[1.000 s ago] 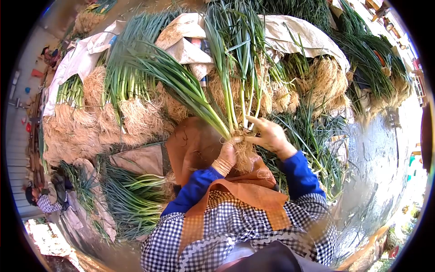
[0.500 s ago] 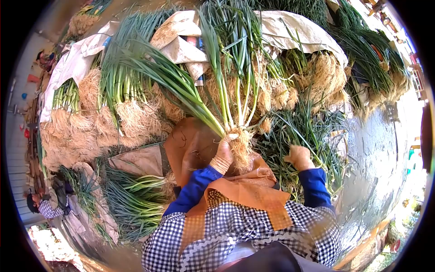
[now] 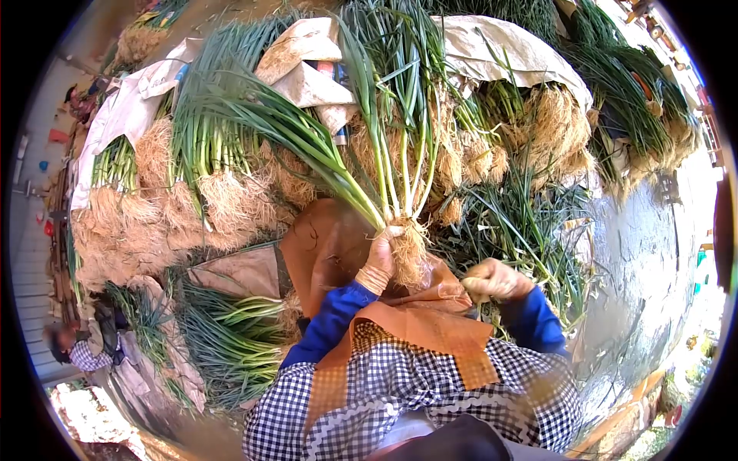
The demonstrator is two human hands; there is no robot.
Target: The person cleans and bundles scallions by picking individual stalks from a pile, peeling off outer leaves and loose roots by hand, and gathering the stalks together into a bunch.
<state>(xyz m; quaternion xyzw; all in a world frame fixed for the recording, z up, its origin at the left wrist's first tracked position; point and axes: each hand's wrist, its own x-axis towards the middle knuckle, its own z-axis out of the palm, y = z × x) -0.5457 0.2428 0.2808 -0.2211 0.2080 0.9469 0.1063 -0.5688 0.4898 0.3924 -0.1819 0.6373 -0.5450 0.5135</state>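
Note:
My left hand (image 3: 382, 253) is closed round the root end of a bunch of green onions (image 3: 393, 203), just above its bushy pale roots (image 3: 410, 257). The stems fan upward, with one thick group of long leaves leaning to the left. The bunch is over the brown apron (image 3: 311, 238) on my lap. My right hand (image 3: 496, 280) is curled closed to the right of the roots, apart from them. Whatever its fingers may hold is too small to make out. Below and beyond it lies a heap of loose green leaves (image 3: 530, 230).
Bundled green onions with thick roots (image 3: 223, 201) line the far side, partly under pale sacking (image 3: 507, 50). Another pile (image 3: 231, 346) lies at my left. A wet grey surface (image 3: 642, 253) stretches along the right. Another person (image 3: 84, 346) is at the far left.
My right hand has come down and left, from over the leaf heap toward the apron, and turned with its fingers curled. My left hand and the bunch stay nearly still.

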